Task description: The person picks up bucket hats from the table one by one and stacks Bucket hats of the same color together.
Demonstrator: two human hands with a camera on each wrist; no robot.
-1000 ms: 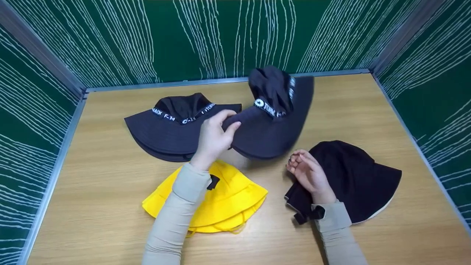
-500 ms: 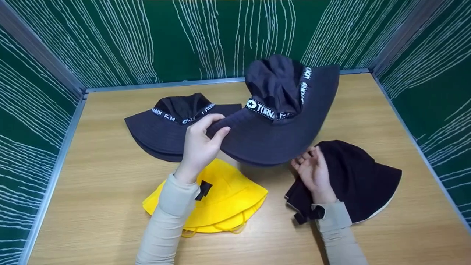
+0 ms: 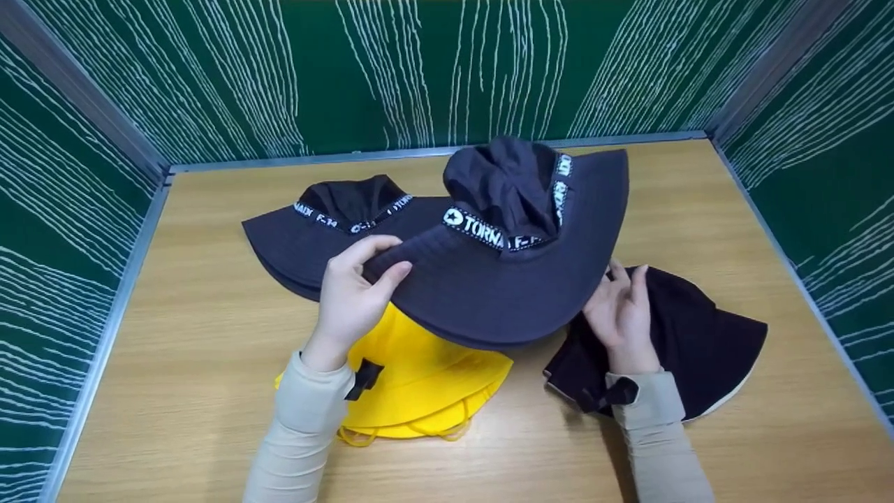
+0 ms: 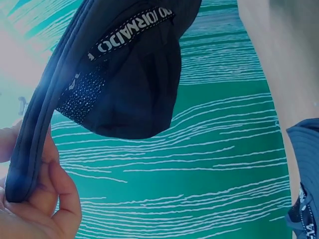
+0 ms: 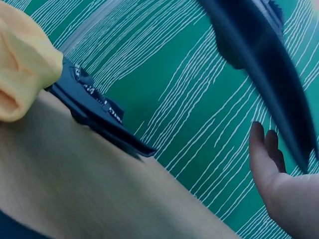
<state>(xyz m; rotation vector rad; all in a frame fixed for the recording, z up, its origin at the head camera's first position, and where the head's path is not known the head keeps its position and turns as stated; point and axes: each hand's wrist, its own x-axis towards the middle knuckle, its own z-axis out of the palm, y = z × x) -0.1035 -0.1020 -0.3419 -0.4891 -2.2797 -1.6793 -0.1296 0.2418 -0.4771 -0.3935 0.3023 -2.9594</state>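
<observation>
A dark grey bucket hat [image 3: 503,300] with a white-lettered band is up off the table in the head view, crown towards the back. My left hand [image 3: 353,304] pinches the left end of its brim between thumb and fingers; the left wrist view has the folded brim edge [image 4: 27,149] in that grip. Close to the brim's right edge is my right hand [image 3: 621,318], palm up, some fingertips hidden behind the brim. In the right wrist view its fingers [image 5: 260,149] look extended beside the brim; whether they touch it I cannot tell.
A similar dark hat [image 3: 290,241] lies at the back left, partly covered by the held one. At the front, a yellow hat [image 3: 433,391] with cords rests on the wooden table [image 3: 174,335]. A black hat [image 3: 705,349] lies right, behind my right hand. Green walls [image 3: 433,77] enclose the table.
The held hat rose and swung right, then came lower and nearer, with my left hand moving left and down. My right hand moved slightly up and right, to the hat's brim.
</observation>
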